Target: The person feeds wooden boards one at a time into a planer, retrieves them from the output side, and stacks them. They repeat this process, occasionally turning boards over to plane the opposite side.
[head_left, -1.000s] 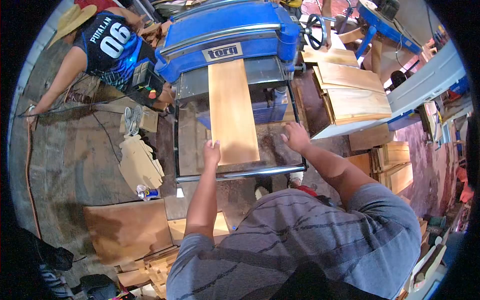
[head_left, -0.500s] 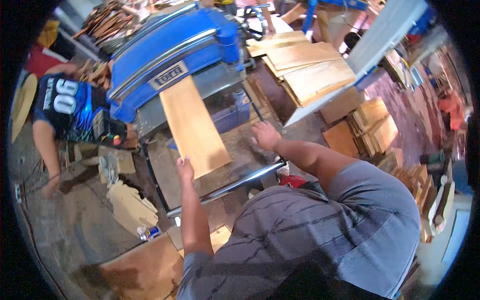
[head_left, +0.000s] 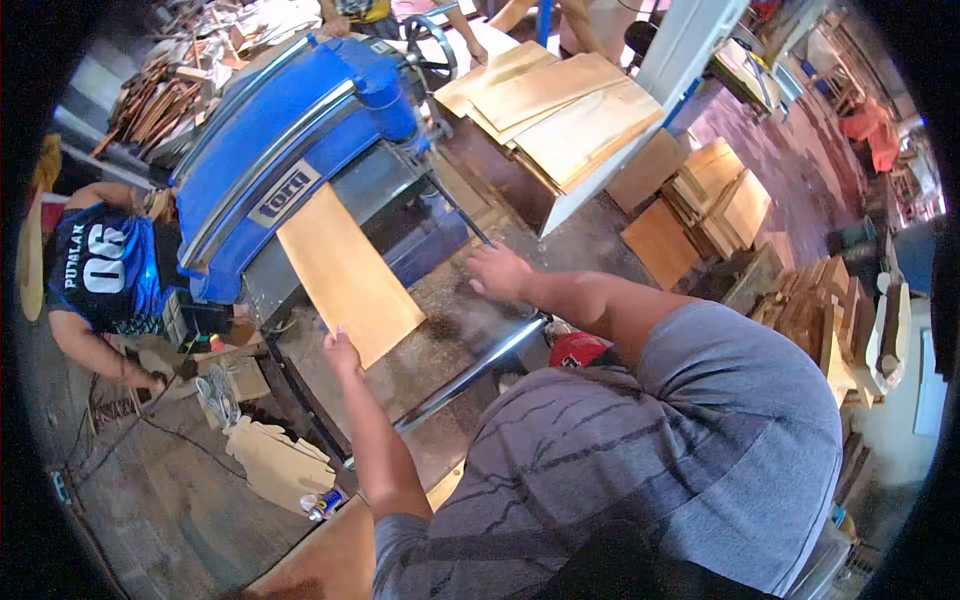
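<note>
A light wooden board (head_left: 345,275) slopes from the mouth of a blue thickness planer (head_left: 290,135) toward me. My left hand (head_left: 342,352) grips its near left corner, thumb on top. The board's far end is hidden inside the machine. To the right of the board, my right hand (head_left: 498,272) is held over the machine's outfeed frame with its fingers apart and nothing in them. A shiny metal roller (head_left: 470,370) runs across the frame between my body and the board.
A stack of thin boards (head_left: 570,110) lies right of the planer, with other people's hands behind it. More wood pieces (head_left: 715,200) are piled farther right. At left, a co-worker (head_left: 110,260) bends beside the machine. A spray can (head_left: 325,503) lies near a flat panel (head_left: 275,465).
My view has shifted, so the machine sits farther left. Slightly less of the board appears outside the planer. My left hand stays on its corner; my right hand remains off it.
</note>
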Available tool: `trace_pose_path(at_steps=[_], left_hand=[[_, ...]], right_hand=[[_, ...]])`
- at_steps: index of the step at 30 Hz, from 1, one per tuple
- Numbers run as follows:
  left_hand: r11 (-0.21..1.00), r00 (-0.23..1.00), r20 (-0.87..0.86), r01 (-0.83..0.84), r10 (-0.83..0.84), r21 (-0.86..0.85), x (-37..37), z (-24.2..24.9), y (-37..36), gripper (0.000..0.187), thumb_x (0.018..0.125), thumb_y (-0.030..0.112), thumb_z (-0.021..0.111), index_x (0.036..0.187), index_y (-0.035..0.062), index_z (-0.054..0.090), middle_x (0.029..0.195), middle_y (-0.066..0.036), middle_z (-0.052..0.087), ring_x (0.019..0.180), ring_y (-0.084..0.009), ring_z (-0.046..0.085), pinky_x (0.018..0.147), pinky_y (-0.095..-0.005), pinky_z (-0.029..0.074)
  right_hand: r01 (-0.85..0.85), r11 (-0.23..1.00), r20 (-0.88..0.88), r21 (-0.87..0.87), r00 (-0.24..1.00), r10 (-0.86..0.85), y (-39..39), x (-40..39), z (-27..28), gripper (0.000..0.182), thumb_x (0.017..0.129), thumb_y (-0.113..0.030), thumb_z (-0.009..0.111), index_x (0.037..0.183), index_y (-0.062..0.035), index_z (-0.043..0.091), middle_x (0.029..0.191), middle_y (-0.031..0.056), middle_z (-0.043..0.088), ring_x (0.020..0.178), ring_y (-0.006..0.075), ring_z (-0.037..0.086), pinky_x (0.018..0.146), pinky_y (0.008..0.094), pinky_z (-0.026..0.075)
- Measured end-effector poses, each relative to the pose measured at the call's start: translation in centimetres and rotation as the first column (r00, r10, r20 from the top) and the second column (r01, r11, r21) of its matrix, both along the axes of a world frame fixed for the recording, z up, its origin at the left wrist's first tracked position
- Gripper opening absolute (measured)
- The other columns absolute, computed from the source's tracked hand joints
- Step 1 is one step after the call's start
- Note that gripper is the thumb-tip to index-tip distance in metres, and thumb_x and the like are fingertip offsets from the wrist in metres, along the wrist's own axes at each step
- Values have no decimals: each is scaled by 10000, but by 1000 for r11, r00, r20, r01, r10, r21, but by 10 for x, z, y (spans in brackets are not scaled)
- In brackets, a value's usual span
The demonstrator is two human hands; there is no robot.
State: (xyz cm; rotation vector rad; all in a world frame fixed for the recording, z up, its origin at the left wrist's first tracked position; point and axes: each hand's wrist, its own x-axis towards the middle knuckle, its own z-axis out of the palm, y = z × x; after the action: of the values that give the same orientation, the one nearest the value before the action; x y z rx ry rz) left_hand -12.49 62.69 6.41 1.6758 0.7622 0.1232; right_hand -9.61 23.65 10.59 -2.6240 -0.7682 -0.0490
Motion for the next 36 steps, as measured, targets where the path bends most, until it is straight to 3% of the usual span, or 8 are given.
trace_pose_path(at_steps=[15,17,18,20,22,25,27,36], left_hand=[[922,976,-219,100,-17,375,39,56,-24,358,934,203,595,1175,-59,550,1048,-157,646,941,-249,607,830,-382,480],[411,977,-202,159,64,898,35,72,-68,401,900,166,604,1231,-40,510,1179,-219,586,1047,-357,583,891,-466,469],[402,952,-303,265,33,877,37,113,-119,482,854,127,614,1296,-5,472,1306,-265,492,1181,-432,494,994,-518,407],[115,910,-53,109,-411,987,42,45,-113,563,818,118,644,1342,33,454,1348,-261,462,1251,-431,441,1071,-499,342],[447,871,-96,338,-481,828,51,62,-194,687,787,121,683,1406,32,397,1408,-265,409,1339,-400,364,1121,-469,287],[375,804,-236,486,-545,789,76,66,-295,743,803,126,683,1445,16,328,1427,-257,399,1360,-374,361,1121,-437,290],[804,917,-140,395,-373,444,98,41,-333,755,840,125,651,1478,28,258,1441,-263,386,1374,-369,353,1131,-404,268],[919,984,-102,174,-147,353,138,-15,-334,562,962,-24,409,1480,84,218,1089,-141,548,942,-186,583,674,-322,553]], right_hand=[[-64,992,-57,106,996,70,-10,6,-13,279,793,-285,634,999,-102,594,1069,95,581,1100,267,542,1003,523,377],[-98,948,20,302,995,97,-15,5,-22,346,795,-288,665,1076,-100,592,1168,108,558,1200,282,499,1039,570,337],[-130,920,-48,370,986,158,-20,8,-25,444,762,-269,693,1159,-119,564,1287,116,513,1292,302,427,1076,590,306],[-122,885,-41,449,987,157,-42,16,-15,459,766,-263,700,1179,-120,559,1316,131,500,1307,326,411,1078,591,301],[-73,835,-80,546,987,138,-74,37,-19,507,767,-246,727,1224,-121,544,1400,189,437,1345,395,359,1081,570,303],[47,808,-39,587,999,-30,-123,95,-74,535,756,-242,735,1235,-108,536,1392,210,428,1326,411,371,1077,540,319],[170,883,-149,438,982,-115,-159,150,-96,557,759,-243,729,1255,-96,524,1389,221,421,1310,425,378,1068,518,334],[289,951,-72,109,957,-283,-217,381,-127,664,717,-255,741,1304,-72,490,1387,214,430,1318,391,369,1062,480,350]])
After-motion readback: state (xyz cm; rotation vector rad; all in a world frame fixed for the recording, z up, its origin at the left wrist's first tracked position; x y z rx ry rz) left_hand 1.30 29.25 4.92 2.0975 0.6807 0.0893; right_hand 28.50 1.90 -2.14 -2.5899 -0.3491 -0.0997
